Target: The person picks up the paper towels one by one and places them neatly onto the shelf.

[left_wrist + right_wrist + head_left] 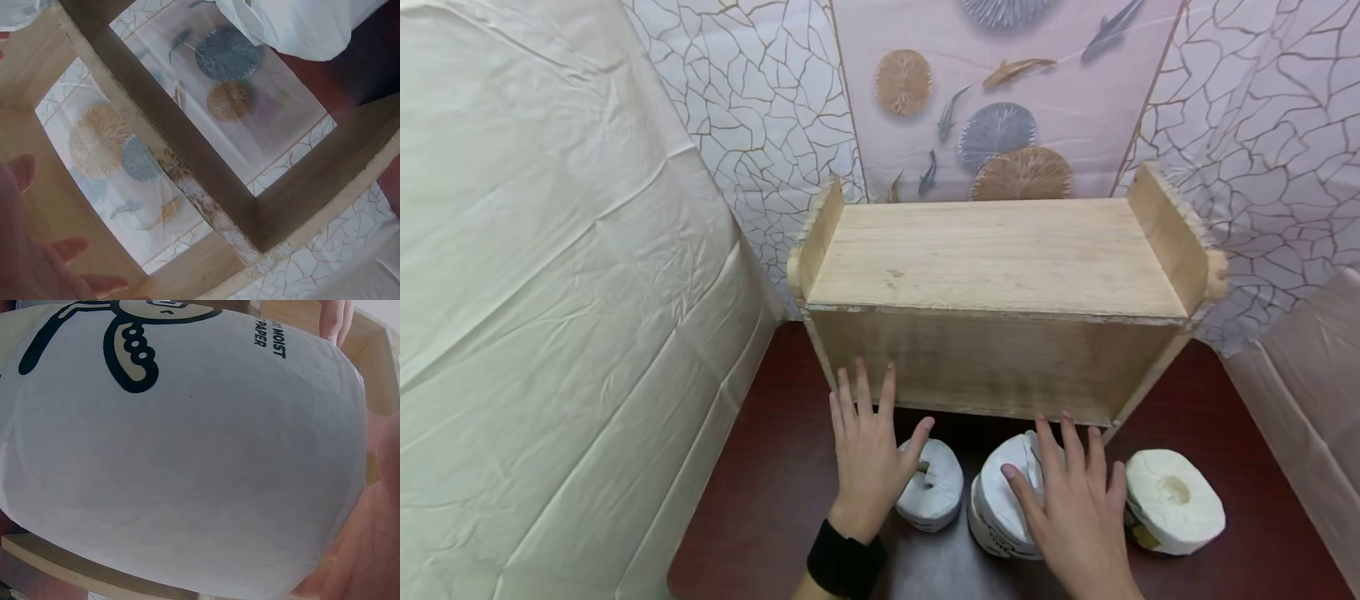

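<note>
A pale wooden shelf unit (pixel 992 258) stands at the back of a dark red table. My left hand (pixel 868 462) is spread with straight fingers in front of the shelf's left part, beside a small white paper roll (pixel 942 492). Over the right side of a taller white roll (pixel 1003 504), my right hand (pixel 1078 521) has its fingers extended. Printing shows on the wrapped roll (pixel 187 462) in the right wrist view, which hides much of that hand. Whether either hand touches anything, I cannot tell. Neither appears to grip a thing.
Another white roll (pixel 1176 500) stands on the table (pixel 760 492) right of my right hand. A cream cloth (pixel 550 275) hangs along the left side. Patterned cloth (pixel 767 83) covers the wall behind the shelf, whose upper side panels rise at both ends.
</note>
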Demonstrator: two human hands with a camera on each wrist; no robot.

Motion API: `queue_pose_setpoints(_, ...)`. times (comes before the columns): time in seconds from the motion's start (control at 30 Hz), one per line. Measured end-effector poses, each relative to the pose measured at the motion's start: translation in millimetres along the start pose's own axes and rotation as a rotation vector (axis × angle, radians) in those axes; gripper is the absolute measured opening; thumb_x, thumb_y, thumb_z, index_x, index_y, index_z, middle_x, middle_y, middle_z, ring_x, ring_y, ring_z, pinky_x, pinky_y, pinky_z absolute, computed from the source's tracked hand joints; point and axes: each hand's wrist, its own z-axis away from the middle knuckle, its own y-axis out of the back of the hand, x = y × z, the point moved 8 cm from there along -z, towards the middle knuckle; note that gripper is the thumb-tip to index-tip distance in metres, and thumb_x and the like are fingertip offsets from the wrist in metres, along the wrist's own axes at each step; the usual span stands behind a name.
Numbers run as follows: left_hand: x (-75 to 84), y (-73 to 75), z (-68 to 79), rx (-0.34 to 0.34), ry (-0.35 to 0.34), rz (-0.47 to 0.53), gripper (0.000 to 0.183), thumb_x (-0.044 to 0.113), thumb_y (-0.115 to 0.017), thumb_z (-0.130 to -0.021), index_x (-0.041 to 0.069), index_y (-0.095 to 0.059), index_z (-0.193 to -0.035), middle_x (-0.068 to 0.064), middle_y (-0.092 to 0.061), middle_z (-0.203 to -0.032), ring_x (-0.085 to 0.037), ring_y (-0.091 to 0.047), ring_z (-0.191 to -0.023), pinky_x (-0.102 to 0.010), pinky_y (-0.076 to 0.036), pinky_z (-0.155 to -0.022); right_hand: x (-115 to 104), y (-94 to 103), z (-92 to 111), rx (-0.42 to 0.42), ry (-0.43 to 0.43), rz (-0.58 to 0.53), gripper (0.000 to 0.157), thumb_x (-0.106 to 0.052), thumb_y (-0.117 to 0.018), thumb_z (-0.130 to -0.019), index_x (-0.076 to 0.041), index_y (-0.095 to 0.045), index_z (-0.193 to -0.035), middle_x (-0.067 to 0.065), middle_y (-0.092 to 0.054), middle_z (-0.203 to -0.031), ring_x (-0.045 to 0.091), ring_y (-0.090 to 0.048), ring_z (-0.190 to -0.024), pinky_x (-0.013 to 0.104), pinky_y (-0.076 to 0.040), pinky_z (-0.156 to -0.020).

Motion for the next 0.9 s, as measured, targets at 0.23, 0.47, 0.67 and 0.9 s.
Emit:
queue_pose_setpoints(0.23, -4.9, 2.1, -3.0, 0.033, -0.001, 0.04, 0.093, 0.059, -0.063, -0.102, 0.016, -0.019, -0.171, -0.026, -0.006, -0.174, -0.05, -0.006, -0.159, -0.069, -0.023, -0.121, 4, 2.3, 2, 0.017, -0.001, -0.007, 0.076, -0.052, -0.059, -0.106, -0.008, -0.036, -0.163, 0.028, -0.029, -0.166, 0.06, -0.02, -0.148, 0.084, -0.016, -0.105)
queue_pose_setpoints(0.47, -16.9, 6.0, -4.0, 0.078, 0.044, 0.06, 0.098, 0.06, -0.062, -0.102, 0.015, -0.009, -0.171, -0.027, 0.004, -0.174, -0.048, 0.003, -0.16, -0.071, -0.021, -0.121, 7, 3.1, 6, 0.044, -0.009, -0.029, 0.073, -0.05, -0.061, -0.105, -0.008, -0.04, -0.161, 0.028, -0.032, -0.165, 0.06, -0.023, -0.147, 0.083, -0.019, -0.105)
queue_pose_setpoints(0.67, -25.2, 7.6, -5.7, 0.137, 0.078, 0.061, 0.101, 0.061, -0.059, -0.103, 0.01, -0.004, -0.171, -0.025, 0.012, -0.174, -0.048, 0.005, -0.16, -0.071, -0.02, -0.121, 13, -1.2, 9, 0.025, -0.025, -0.029, 0.073, -0.051, -0.059, -0.106, -0.008, -0.039, -0.161, 0.028, -0.031, -0.165, 0.061, -0.024, -0.145, 0.083, -0.018, -0.105)
queue_pose_setpoints(0.9, -30.4, 9.0, -13.7, 0.199, 0.075, 0.112, 0.105, 0.055, -0.062, -0.103, 0.003, 0.002, -0.169, -0.029, 0.013, -0.172, -0.046, 0.007, -0.161, -0.067, -0.016, -0.124, 12, -1.7, 11, 0.046, -0.012, -0.034, 0.072, -0.051, -0.062, -0.105, -0.009, -0.041, -0.16, 0.028, -0.035, -0.163, 0.059, -0.026, -0.145, 0.083, -0.021, -0.104)
